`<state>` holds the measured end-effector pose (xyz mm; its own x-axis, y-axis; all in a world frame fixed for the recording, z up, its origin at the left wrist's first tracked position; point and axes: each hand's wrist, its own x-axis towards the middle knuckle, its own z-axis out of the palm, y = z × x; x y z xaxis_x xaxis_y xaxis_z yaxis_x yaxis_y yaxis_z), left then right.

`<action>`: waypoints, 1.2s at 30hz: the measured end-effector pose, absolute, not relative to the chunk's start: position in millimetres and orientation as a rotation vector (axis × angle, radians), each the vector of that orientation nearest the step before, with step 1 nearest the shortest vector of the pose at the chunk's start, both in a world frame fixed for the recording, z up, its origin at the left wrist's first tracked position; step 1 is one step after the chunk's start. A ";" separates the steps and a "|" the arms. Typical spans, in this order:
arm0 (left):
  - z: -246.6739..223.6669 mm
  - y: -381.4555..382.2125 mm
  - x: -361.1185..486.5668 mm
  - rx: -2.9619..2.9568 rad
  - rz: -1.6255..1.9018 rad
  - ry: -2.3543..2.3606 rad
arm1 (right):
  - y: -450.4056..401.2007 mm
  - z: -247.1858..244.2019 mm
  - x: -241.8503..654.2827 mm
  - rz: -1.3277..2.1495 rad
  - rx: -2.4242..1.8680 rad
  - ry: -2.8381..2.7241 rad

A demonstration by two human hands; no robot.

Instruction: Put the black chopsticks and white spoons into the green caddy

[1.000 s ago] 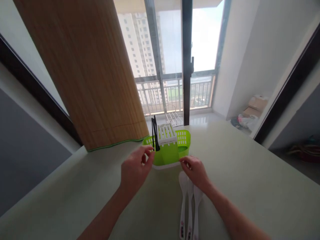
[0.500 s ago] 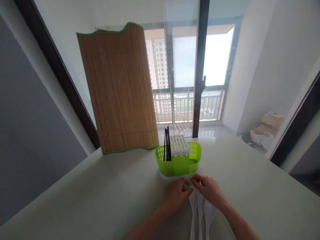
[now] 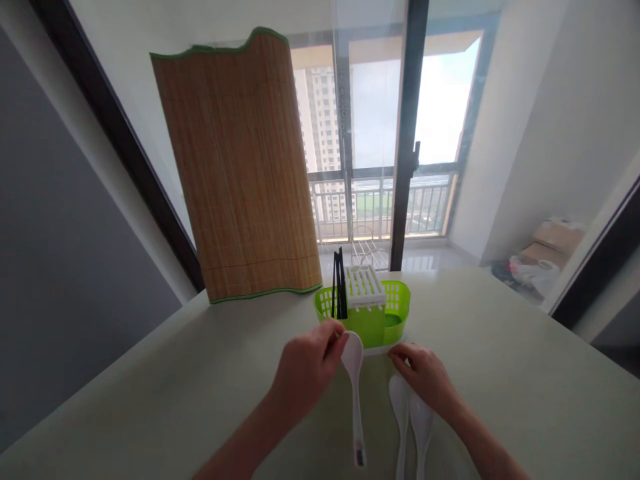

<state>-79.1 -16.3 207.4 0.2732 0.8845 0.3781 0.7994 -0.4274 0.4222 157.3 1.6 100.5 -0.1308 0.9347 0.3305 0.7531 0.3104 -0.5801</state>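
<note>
My left hand pinches a white long-handled spoon by the edge of its bowl. The spoon is raised in front of the holder, its handle pointing down toward me, with a dark label at the end. Fingers curled together, my right hand is at the front right of the holder's white base; whether its fingertips grip anything is hidden. Below that hand, a second white spoon and a white flat-headed utensil lie side by side on the table. Black chopsticks stand in the green cutlery holder.
A slotted white rack tops the holder's middle section. Behind the table, a bamboo mat edged in green leans against the glass. A wire rack, a railing and cardboard boxes show beyond the glass.
My left hand has lifted one spoon off the table and carried it left and up. My right hand has shifted slightly right. The view has tilted a little.
</note>
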 end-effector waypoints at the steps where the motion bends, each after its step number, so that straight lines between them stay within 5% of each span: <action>1: 227.0 -17.3 -89.6 2.394 0.994 1.665 | 1.8 100.4 157.6 0.355 -1.486 -1.937; 8: 296.2 28.2 -120.7 2.414 1.611 2.027 | 2.2 101.0 158.7 0.289 -1.479 -1.943; 19: 224.0 91.6 -103.9 2.596 0.813 2.078 | 3.5 103.3 163.0 0.185 -1.493 -1.957; 32: 219.6 58.8 -94.7 2.464 1.212 1.957 | 1.9 112.5 165.8 0.210 -1.623 -1.915; 36: 189.0 3.2 -62.0 2.453 0.919 1.614 | 1.3 115.4 168.0 0.200 -1.734 -1.849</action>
